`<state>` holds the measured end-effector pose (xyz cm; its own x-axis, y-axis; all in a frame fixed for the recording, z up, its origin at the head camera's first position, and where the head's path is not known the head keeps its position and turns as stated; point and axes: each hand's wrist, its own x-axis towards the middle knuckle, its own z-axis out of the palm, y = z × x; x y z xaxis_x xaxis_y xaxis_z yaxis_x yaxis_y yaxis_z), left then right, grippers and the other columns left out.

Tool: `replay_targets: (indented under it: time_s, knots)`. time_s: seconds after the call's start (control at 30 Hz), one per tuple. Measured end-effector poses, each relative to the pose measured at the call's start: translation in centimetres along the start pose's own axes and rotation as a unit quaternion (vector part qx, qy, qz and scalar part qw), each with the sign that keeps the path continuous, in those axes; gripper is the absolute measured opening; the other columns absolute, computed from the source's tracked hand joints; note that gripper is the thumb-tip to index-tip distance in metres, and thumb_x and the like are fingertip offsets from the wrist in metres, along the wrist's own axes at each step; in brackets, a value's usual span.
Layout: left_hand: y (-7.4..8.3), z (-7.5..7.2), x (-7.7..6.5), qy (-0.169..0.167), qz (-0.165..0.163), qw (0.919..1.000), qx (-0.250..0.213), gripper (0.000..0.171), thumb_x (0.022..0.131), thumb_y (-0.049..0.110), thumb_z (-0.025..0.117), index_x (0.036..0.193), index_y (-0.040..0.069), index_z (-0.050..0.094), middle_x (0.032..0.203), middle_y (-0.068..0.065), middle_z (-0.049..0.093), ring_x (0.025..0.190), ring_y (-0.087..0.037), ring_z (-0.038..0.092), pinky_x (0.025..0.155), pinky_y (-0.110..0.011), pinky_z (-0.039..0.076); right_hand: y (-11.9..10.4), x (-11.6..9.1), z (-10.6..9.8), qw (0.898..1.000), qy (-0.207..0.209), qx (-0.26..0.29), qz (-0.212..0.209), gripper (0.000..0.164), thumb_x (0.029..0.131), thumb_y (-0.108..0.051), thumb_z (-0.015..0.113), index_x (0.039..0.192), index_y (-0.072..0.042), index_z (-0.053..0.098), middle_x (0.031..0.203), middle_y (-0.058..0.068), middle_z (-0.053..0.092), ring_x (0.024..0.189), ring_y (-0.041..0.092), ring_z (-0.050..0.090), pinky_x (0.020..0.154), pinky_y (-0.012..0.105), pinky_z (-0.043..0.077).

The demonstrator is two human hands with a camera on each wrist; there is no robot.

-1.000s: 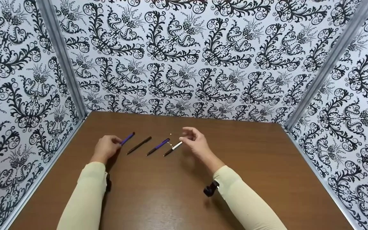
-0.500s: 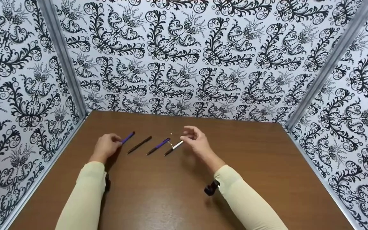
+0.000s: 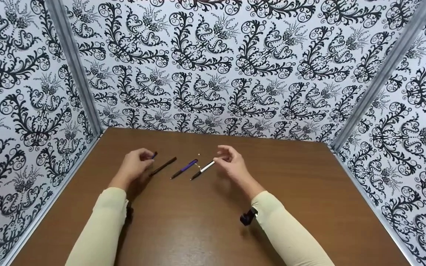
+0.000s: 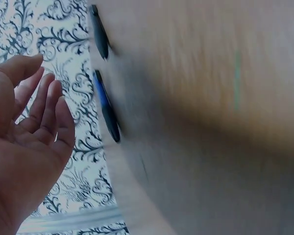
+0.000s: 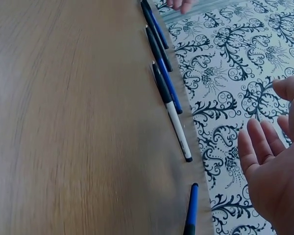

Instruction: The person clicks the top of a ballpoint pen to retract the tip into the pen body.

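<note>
Several pens lie slanted in a row on the brown table. My left hand [image 3: 135, 164] hovers over the leftmost blue pen [image 3: 155, 155], hiding most of it; in the left wrist view its fingers are loosely bent with nothing between them. To the right lie a black pen [image 3: 163, 166], a blue pen with a black grip [image 3: 184, 169] and a white pen with a black grip [image 3: 202, 170]. By the white pen's upper end is my right hand [image 3: 233, 162], fingers relaxed and holding nothing. The right wrist view shows another blue pen [image 5: 192, 210] beyond the white one.
The brown table [image 3: 198, 221] is bounded by a black-and-white patterned wall [image 3: 213, 74] at the back and similar panels at both sides. Metal posts [image 3: 74, 66] stand at the rear corners. A dark wrist camera [image 3: 248, 217] sits on the right forearm.
My left hand has moved right, from beside the leftmost blue pen to over it, covering most of that pen. The right hand has barely shifted; the pens look unmoved.
</note>
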<state>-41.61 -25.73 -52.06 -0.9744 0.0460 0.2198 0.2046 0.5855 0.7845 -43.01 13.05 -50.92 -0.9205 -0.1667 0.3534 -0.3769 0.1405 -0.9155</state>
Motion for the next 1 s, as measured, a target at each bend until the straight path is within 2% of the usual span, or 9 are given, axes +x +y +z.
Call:
replay_targets:
  time_s: [0.17, 0.27, 0.37, 0.5, 0.73, 1.0]
  knots:
    - [1.3, 0.8, -0.2, -0.014, 0.011, 0.9996, -0.023, 0.022, 0.104, 0.005, 0.075, 0.126, -0.001, 0.074, 0.116, -0.016, 0.075, 0.109, -0.032, 0.07, 0.097, -0.044, 0.057, 0.2, -0.2, -0.4, 1.0, -0.004, -0.002, -0.004, 0.047, 0.096, 0.002, 0.081, 0.14, 0.002, 0.066, 0.12, 0.015, 0.072, 0.105, 0.024, 0.073, 0.093, 0.027, 0.058]
    - [2.1, 1.1, -0.4, -0.023, 0.017, 0.9991, -0.03, 0.023, 0.105, 0.006, 0.075, 0.127, 0.0, 0.074, 0.116, -0.015, 0.075, 0.108, -0.03, 0.069, 0.095, -0.042, 0.057, 0.1, -0.3, -0.6, 1.0, -0.004, 0.005, -0.004, 0.048, 0.096, 0.002, 0.081, 0.141, 0.001, 0.065, 0.123, 0.016, 0.072, 0.109, 0.03, 0.072, 0.094, 0.028, 0.058]
    - [2.7, 1.5, -0.4, -0.027, 0.023, 0.9987, -0.035, 0.023, 0.104, 0.007, 0.076, 0.126, 0.0, 0.075, 0.116, -0.014, 0.076, 0.107, -0.03, 0.069, 0.096, -0.042, 0.057, 0.1, -0.4, -1.1, 1.0, -0.009, 0.006, -0.012, 0.05, 0.096, 0.002, 0.081, 0.143, 0.001, 0.064, 0.125, 0.016, 0.072, 0.114, 0.038, 0.071, 0.102, 0.038, 0.057]
    - [3.5, 2.0, -0.5, -0.036, 0.032, 0.9977, -0.047, 0.024, 0.104, 0.01, 0.077, 0.126, 0.002, 0.075, 0.118, -0.015, 0.077, 0.109, -0.03, 0.07, 0.098, -0.041, 0.056, 0.4, -0.4, -1.7, 0.999, -0.023, -0.011, -0.024, 0.054, 0.096, 0.001, 0.082, 0.146, -0.001, 0.062, 0.128, 0.016, 0.071, 0.117, 0.04, 0.071, 0.107, 0.055, 0.054]
    - [4.8, 2.6, -0.8, -0.067, 0.043, 0.9932, -0.085, 0.031, 0.104, 0.014, 0.078, 0.133, 0.005, 0.072, 0.125, -0.018, 0.074, 0.111, -0.03, 0.07, 0.096, -0.04, 0.058, 0.9, -0.6, -2.3, 0.997, -0.028, -0.049, -0.046, 0.056, 0.097, -0.002, 0.083, 0.148, -0.003, 0.062, 0.13, 0.017, 0.072, 0.119, 0.043, 0.071, 0.103, 0.055, 0.055]
    - [5.2, 3.2, -0.7, -0.077, 0.06, 0.9906, -0.096, 0.034, 0.102, 0.011, 0.08, 0.134, 0.003, 0.071, 0.125, -0.014, 0.075, 0.115, -0.031, 0.07, 0.102, -0.043, 0.057, 0.8, -0.8, -2.3, 0.998, -0.026, -0.044, -0.042, 0.054, 0.096, -0.001, 0.083, 0.147, -0.003, 0.063, 0.129, 0.018, 0.071, 0.119, 0.045, 0.071, 0.102, 0.046, 0.056]
